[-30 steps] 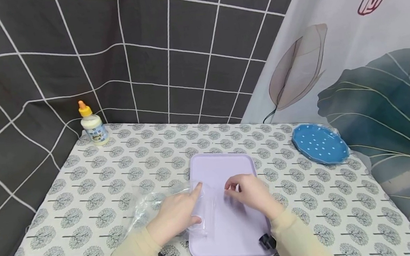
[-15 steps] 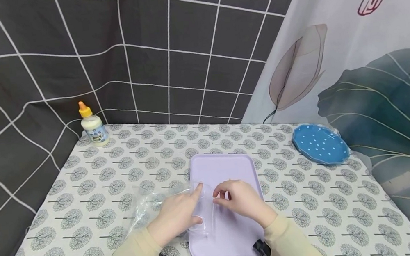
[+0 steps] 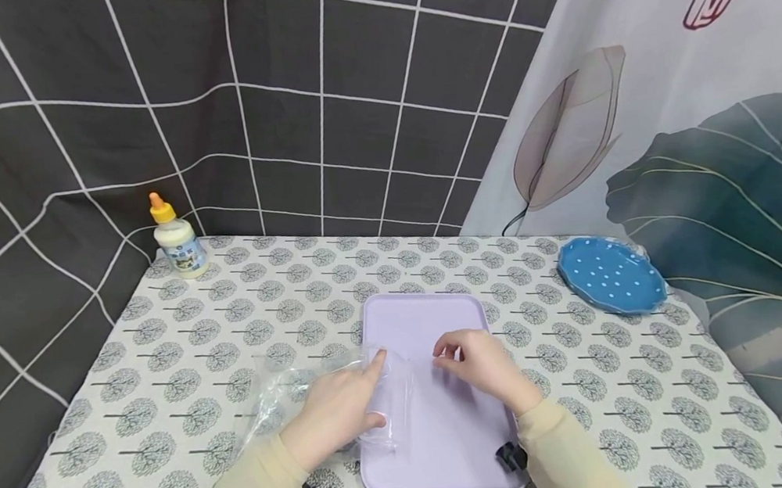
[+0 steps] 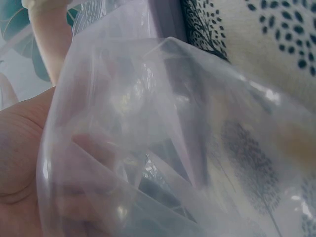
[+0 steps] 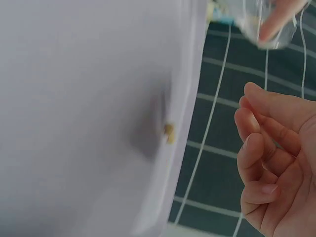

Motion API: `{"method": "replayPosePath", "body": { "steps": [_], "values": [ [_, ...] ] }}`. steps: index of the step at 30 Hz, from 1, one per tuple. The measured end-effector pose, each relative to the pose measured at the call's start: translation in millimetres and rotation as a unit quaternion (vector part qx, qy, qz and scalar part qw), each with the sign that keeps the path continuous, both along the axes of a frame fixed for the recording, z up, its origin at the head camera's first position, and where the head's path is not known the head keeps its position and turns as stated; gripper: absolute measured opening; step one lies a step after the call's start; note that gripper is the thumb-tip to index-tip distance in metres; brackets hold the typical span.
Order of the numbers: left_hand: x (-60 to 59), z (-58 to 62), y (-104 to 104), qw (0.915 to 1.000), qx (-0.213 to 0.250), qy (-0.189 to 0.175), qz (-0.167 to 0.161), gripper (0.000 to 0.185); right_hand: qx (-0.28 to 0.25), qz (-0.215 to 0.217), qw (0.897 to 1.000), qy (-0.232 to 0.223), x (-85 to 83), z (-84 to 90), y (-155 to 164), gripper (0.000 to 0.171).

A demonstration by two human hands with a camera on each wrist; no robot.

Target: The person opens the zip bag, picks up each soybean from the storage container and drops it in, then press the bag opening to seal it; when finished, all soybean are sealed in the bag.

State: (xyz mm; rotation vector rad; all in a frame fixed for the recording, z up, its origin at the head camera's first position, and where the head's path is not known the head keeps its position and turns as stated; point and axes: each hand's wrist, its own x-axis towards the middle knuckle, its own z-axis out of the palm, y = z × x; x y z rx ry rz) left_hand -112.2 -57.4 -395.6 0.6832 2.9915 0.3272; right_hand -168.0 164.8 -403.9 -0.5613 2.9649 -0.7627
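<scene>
A clear plastic bag [image 3: 274,396] lies across the left side of a lilac tray [image 3: 447,458] and onto the cloth. My left hand [image 3: 332,411] holds the bag, its index finger extended over the tray and its thumb spread. Wrinkled film [image 4: 148,108] fills the left wrist view, covering much of that palm [image 4: 22,153]. Above the tray, right of the bag, is my right hand [image 3: 476,361]. The right wrist view has its thumb and curled fingers [image 5: 252,153] close together; no thing shows between them. A small yellowish spot [image 5: 169,133] shows at the tray's edge.
A glue bottle [image 3: 180,244] with an orange-tipped yellow cap stands at the back left. On the right sits a blue plate [image 3: 609,274] with white dots. The tree-print cloth [image 3: 229,322] meets dark gridded curtains [image 3: 279,113] behind.
My right hand moves left to the bag's edge on the tray, then back right to about its earlier place. My left hand and the bag stay almost still.
</scene>
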Motion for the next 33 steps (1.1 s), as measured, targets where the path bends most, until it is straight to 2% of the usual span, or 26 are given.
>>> {"method": "replayPosePath", "body": {
  "steps": [4,8,18,28,33],
  "values": [
    [0.1,-0.4,0.0,1.0000,0.001,0.006,-0.003,0.092,0.010,-0.035,0.999,-0.021,-9.5,-6.1,11.3,0.009],
    [0.1,-1.4,-0.1,1.0000,0.000,0.006,-0.005,0.092,0.015,-0.052,0.998,-0.030,-14.0,-11.5,17.1,0.010],
    [-0.4,0.5,1.1,1.0000,-0.008,0.000,-0.002,0.092,0.060,-0.063,0.996,-0.035,-20.6,-14.8,17.0,0.012],
    [-0.4,0.7,1.8,1.0000,-0.007,0.003,-0.005,0.092,0.116,-0.078,0.988,-0.058,-24.0,-15.0,8.7,0.030],
    [-0.3,0.2,1.4,0.9999,-0.007,0.005,-0.006,0.092,0.126,-0.074,0.988,-0.051,-25.3,-16.2,5.0,0.029]
  ]
}}
